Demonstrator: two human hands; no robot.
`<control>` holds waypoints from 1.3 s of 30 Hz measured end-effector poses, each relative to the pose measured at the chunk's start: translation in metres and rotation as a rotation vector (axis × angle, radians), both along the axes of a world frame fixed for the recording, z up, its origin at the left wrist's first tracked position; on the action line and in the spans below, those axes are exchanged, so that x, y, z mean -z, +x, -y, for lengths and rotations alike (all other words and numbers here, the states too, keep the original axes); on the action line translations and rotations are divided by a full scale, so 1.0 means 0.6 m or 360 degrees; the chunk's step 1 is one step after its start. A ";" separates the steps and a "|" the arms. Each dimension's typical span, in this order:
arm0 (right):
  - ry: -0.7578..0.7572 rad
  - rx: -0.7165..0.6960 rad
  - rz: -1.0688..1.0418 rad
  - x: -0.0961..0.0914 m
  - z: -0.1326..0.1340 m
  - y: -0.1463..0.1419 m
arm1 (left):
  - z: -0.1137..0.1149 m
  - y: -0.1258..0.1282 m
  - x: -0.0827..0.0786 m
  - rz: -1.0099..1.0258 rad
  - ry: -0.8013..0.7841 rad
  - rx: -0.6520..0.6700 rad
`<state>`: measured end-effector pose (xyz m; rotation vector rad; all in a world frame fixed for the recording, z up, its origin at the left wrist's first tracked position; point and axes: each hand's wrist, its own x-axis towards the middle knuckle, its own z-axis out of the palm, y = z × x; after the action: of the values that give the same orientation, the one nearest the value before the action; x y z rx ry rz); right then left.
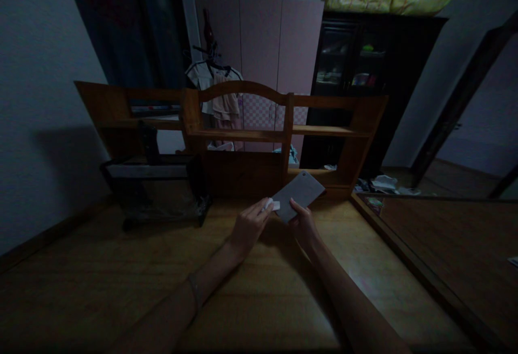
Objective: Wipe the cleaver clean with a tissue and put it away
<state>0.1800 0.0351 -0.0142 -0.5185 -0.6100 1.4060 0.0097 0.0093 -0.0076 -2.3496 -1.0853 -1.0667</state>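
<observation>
My right hand (304,225) grips a thin grey tablet (305,192) by its near lower edge, thumb across its back. The tablet is tilted, with a small dark camera spot in its far corner. My left hand (250,225) pinches a small white piece (275,205), possibly a folded tissue or cloth; its exact kind is not clear in the dim light. That white piece is at the tablet's left edge, and I cannot tell whether they touch. Both hands are above the wooden tabletop (243,300).
A wooden shelf unit (243,136) stands along the tabletop's back. On the left is a dark-framed box-like item (157,192). A raised wooden edge (404,251) runs along the right. Behind are a pink wardrobe (259,41), hanging clothes (224,95) and a dark cabinet (388,73).
</observation>
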 end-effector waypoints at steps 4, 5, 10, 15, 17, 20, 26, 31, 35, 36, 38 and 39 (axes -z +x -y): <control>0.0000 0.0000 0.0000 0.002 -0.002 0.004 | 0.000 -0.002 -0.001 -0.0003 -0.0001 0.0054; 0.0001 0.0008 -0.0006 0.002 -0.003 0.006 | 0.001 -0.002 -0.001 -0.0005 -0.0009 0.0056; -0.0020 0.0078 -0.0056 -0.001 -0.011 0.021 | 0.000 -0.007 -0.003 -0.0010 -0.0048 0.0062; -0.0082 0.0156 -0.0138 0.000 -0.025 0.052 | -0.008 -0.010 0.000 0.0068 -0.0035 -0.0024; -0.0089 0.0163 -0.0166 0.002 -0.028 0.061 | -0.009 -0.010 0.002 0.0099 -0.0035 -0.0022; -0.0100 0.0154 -0.0192 0.006 -0.031 0.066 | -0.008 -0.011 0.003 0.0158 -0.0045 0.0000; -0.0114 0.0068 -0.0186 0.009 -0.028 0.049 | -0.009 -0.012 0.008 0.0166 -0.0084 0.0042; -0.0049 -0.0009 -0.0090 0.005 -0.017 0.027 | -0.005 -0.005 0.006 0.0164 -0.0028 0.0093; 0.0000 -0.0029 -0.0071 0.003 -0.012 0.017 | -0.003 -0.004 0.005 0.0162 -0.0058 0.0118; 0.0000 -0.0025 -0.0069 0.002 -0.011 0.017 | -0.004 -0.004 0.007 0.0174 -0.0070 0.0123; 0.0008 -0.0029 -0.0056 -0.001 -0.009 0.017 | -0.005 -0.004 0.010 0.0215 -0.0111 0.0144; 0.0012 -0.0033 -0.0044 -0.003 -0.007 0.017 | -0.006 -0.003 0.011 0.0249 -0.0142 0.0169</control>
<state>0.1901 0.0393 -0.0126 -0.4874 -0.6000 1.4274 0.0078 0.0130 -0.0144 -2.4515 -1.0935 -1.2841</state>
